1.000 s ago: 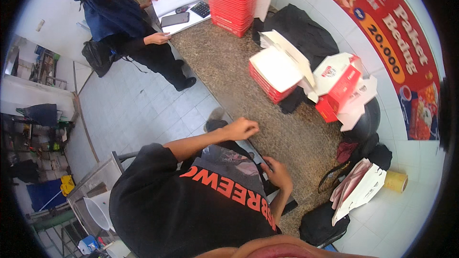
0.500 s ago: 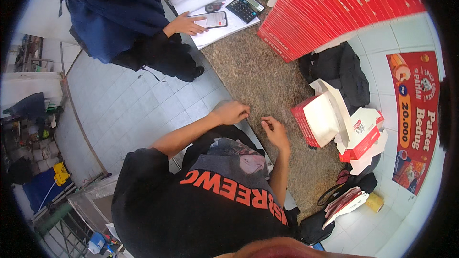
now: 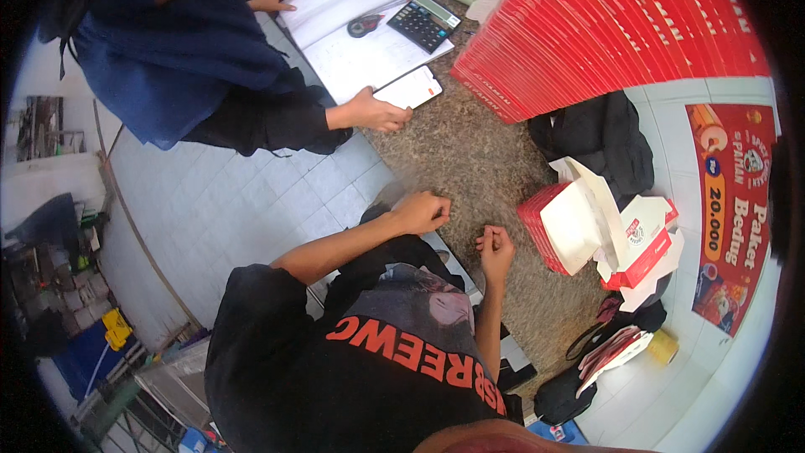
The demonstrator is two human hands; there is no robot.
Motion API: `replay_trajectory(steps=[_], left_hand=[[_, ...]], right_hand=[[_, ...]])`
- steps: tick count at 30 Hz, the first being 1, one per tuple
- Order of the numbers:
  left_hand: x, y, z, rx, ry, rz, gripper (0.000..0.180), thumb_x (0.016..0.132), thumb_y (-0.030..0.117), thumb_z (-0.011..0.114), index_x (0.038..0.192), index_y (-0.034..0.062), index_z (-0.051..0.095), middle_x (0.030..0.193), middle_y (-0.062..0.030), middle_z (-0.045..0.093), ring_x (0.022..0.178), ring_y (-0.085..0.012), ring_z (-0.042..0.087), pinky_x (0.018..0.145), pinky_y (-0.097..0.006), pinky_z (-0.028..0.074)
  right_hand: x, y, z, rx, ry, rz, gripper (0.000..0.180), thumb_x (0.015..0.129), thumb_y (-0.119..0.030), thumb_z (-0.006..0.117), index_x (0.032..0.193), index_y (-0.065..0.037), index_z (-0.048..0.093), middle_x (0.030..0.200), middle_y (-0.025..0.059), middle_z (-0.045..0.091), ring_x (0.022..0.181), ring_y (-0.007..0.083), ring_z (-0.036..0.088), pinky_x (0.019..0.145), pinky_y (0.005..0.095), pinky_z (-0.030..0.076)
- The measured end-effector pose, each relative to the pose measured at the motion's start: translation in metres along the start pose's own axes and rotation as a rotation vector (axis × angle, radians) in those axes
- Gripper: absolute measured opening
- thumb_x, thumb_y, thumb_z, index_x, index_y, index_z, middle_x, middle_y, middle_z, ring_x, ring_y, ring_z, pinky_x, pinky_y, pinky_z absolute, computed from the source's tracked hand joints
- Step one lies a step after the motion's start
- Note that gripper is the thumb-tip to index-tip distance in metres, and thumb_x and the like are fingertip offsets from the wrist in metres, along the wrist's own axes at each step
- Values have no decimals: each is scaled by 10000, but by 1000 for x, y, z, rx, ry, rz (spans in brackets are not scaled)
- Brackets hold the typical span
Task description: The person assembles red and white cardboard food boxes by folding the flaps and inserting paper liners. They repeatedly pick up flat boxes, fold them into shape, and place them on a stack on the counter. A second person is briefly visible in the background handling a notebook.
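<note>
Both my hands hover near the front edge of the speckled stone counter (image 3: 503,302). My left hand (image 3: 422,212) is closed with its fingers curled in, and nothing shows in it. To its right, my right hand (image 3: 495,252) is loosely curled too, with no object visible in it and a gap between the two hands. Closest to my right hand is a stack of nested red and white food boxes (image 3: 563,222). Beside that stack stands an opened red and white carton (image 3: 644,252).
A co-worker's hand (image 3: 379,111) grips a phone (image 3: 411,89) by an open notebook (image 3: 335,67) with a calculator (image 3: 424,22) and correction tape (image 3: 363,26). Flat red cartons (image 3: 587,25) are piled at the back right, near a black bag (image 3: 595,138) and a red poster (image 3: 729,210).
The co-worker has slid the phone off the notebook toward me and now grips its edge. My hands have shifted slightly right and nearer, still curled.
</note>
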State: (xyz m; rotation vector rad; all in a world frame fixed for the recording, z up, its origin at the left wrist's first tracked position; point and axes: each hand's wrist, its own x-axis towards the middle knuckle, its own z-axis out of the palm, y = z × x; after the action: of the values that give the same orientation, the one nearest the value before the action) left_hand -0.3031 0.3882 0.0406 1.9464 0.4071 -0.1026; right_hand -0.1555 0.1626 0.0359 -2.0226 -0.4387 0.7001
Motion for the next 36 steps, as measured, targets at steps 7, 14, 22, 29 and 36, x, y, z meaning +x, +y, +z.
replay_trajectory(steps=[7,14,22,29,36], left_hand=[[5,-3,-11,-194,-20,-96,148,930,167,697,891,31,652,693,-108,672,512,-215,639,471,-352,511],[4,-13,47,-292,58,-74,177,991,100,634,874,-7,557,573,-53,576,416,-137,576,349,-325,490],[14,-15,-1,-136,203,-216,240,960,154,673,823,-5,559,561,-123,602,403,-208,604,366,-364,499],[16,34,180,476,704,-131,284,865,265,723,928,-12,719,842,-192,740,776,-343,726,696,-476,556],[-20,131,289,268,465,14,110,838,143,714,848,47,662,800,-138,699,779,-337,669,803,-446,495]], right_hand=[[-59,55,-36,-95,487,94,189,975,-208,660,962,-24,700,728,116,723,617,188,686,612,328,547],[-128,166,-180,-217,823,278,184,916,-207,659,936,-41,736,768,157,722,681,274,714,670,392,553],[-189,117,-387,-199,1417,156,176,925,-187,688,904,-15,720,741,119,714,643,183,684,622,334,521],[-154,242,-649,-609,1105,56,337,896,-287,725,1129,-45,701,1049,155,713,1033,326,666,931,413,506],[-190,215,-699,-862,975,-12,304,988,-259,612,1158,-24,701,1059,179,731,986,349,690,879,426,534]])
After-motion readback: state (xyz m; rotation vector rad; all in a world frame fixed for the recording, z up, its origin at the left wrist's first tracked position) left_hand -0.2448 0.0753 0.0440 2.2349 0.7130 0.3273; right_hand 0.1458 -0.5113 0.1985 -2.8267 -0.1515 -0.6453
